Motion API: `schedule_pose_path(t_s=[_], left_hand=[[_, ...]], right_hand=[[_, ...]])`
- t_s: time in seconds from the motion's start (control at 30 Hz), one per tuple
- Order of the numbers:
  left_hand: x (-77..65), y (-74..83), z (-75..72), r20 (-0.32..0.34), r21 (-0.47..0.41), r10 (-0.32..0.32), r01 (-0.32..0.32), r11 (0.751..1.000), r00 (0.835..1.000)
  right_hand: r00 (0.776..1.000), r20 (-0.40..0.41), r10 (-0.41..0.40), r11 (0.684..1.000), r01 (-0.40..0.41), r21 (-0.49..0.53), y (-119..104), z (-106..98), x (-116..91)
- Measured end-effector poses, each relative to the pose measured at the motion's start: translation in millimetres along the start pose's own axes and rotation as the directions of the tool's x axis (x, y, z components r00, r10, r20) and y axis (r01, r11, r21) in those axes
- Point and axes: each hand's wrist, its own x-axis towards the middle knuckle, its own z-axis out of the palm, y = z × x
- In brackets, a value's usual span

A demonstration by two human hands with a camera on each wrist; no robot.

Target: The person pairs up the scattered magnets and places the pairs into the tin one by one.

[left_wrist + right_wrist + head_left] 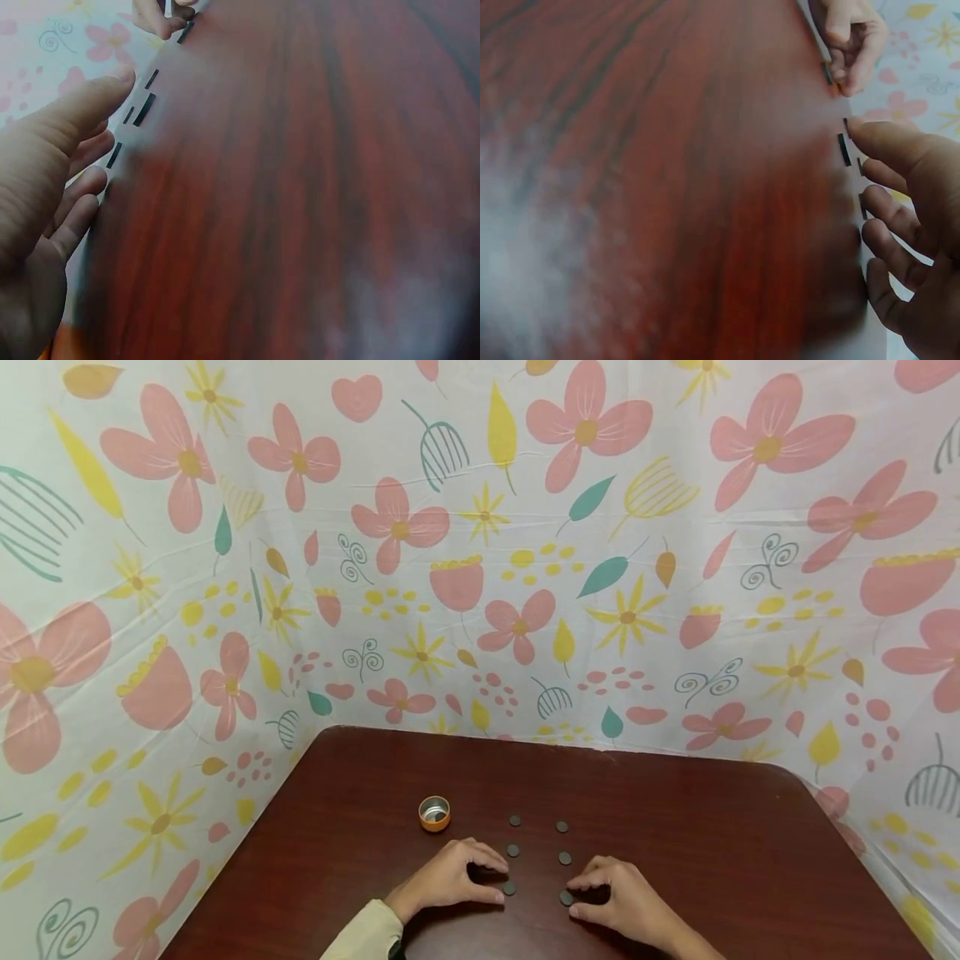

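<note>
Small dark round discs lie flat in two columns of three on the table. My left hand point(457, 878) is beside the nearest disc of the left column point(509, 888), thumb and fingers spread apart. My right hand point(628, 900) is at the nearest disc of the right column point(566, 898), with thumb and fingertips close around its edge; whether they touch it I cannot tell. In the left wrist view, the left thumb point(94, 105) is extended above the row of discs point(144, 109). The right wrist view shows the right thumb point(892, 142) near a disc point(844, 150), fingers loosely bent.
A small round tin point(435, 826), orange outside and silvery inside, stands open beyond the left hand, with something dark in it. The dark red-brown wooden table point(675, 810) is glossy. Flower-patterned cloth point(480, 610) hangs behind its far edge and along both sides.
</note>
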Motion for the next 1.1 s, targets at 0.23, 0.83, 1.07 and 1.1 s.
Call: schedule_pose_path(t_s=[0.23,0.83,1.07,1.1], left_hand=[[4.4,-5.8,3.6,0.005,0.013,-0.006,0.006,1.000,1.000],[10.8,-0.5,7.2,0.001,0.085,-0.030,0.030,0.996,1.000],[15.2,1.3,11.7,0.014,0.101,-0.024,0.022,0.995,1.000],[15.8,1.7,12.7,0.015,0.108,-0.021,0.020,0.994,1.000]], right_hand=[[0.999,-0.015,0.029,0.999,-0.029,-0.025,2.0,7.0,2.3],[0.999,-0.043,-0.026,0.998,0.024,-0.057,-2.7,8.8,6.5],[0.999,-0.028,-0.032,0.997,0.030,-0.064,-6.0,13.9,13.2],[0.999,-0.027,-0.031,0.997,0.029,-0.066,-6.5,14.9,14.3]])
